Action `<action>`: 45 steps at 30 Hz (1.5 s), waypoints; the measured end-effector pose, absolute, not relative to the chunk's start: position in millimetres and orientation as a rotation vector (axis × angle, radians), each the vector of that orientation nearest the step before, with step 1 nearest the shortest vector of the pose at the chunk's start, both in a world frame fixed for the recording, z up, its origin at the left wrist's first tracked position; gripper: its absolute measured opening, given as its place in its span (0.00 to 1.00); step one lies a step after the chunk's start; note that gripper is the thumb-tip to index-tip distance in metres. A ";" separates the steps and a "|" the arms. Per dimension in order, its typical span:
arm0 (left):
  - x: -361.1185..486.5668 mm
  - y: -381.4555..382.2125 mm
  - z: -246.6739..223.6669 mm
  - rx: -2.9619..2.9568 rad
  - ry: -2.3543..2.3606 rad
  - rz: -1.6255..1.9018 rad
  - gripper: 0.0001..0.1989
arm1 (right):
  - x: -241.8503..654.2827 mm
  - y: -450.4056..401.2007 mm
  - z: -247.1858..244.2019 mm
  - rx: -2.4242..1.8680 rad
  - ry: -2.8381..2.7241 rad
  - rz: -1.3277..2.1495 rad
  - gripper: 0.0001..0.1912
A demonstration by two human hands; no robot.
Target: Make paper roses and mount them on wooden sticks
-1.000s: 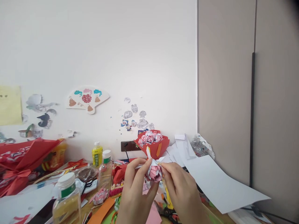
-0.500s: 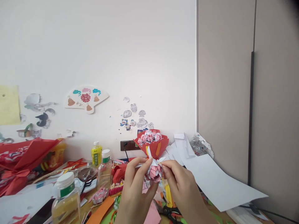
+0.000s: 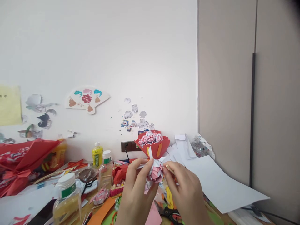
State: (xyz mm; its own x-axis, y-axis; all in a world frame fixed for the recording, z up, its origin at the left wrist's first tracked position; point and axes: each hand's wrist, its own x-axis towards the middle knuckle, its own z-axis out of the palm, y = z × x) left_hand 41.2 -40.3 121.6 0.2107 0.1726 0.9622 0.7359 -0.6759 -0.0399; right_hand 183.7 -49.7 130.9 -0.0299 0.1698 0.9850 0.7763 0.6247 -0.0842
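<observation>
My left hand (image 3: 138,184) is closed around a pink and white folded-paper flower (image 3: 156,173), its thumb and fingers pressing the left side. White paper strips stick up from the flower's top. At the flower's right edge, my right hand (image 3: 181,184) has its thumb and forefinger pinched together beside the petals. What lies between those fingertips is too small to make out. Directly behind the flower stands a red-wrapped bouquet (image 3: 152,147) of similar pink and white paper flowers. Black-handled scissors (image 3: 169,213) lie below my right hand, partly hidden by it.
Bottles (image 3: 67,200) stand at the left, near another red-wrapped bouquet (image 3: 28,159). Pink paper (image 3: 153,215), an orange strip (image 3: 103,211) and a loose paper flower (image 3: 100,197) lie on the cluttered table. A large white sheet (image 3: 217,181) spreads out at the right, by the cabinet.
My right fingertips have shifted slightly away from the flower's top right petals. The flower has turned a little in my left hand, which keeps its hold.
</observation>
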 end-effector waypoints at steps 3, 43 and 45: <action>42.5 -40.7 122.0 -1.966 -0.867 -1.504 0.19 | 182.9 -48.9 129.2 -0.807 -1.542 -0.620 0.13; 43.0 -46.5 122.0 -2.001 -0.840 -1.518 0.19 | 181.8 -55.1 132.7 -0.798 -1.511 -0.785 0.09; 42.6 -46.1 122.2 -2.007 -0.837 -1.511 0.19 | 182.8 -55.7 133.3 -0.801 -1.526 -0.769 0.10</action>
State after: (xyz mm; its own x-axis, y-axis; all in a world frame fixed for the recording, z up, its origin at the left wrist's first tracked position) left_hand 42.6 -46.1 122.2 0.1998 0.1799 0.9632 0.7212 -0.6924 -0.0203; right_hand 182.8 -55.7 133.3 -0.0756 0.0625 0.9952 0.8371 0.5462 0.0293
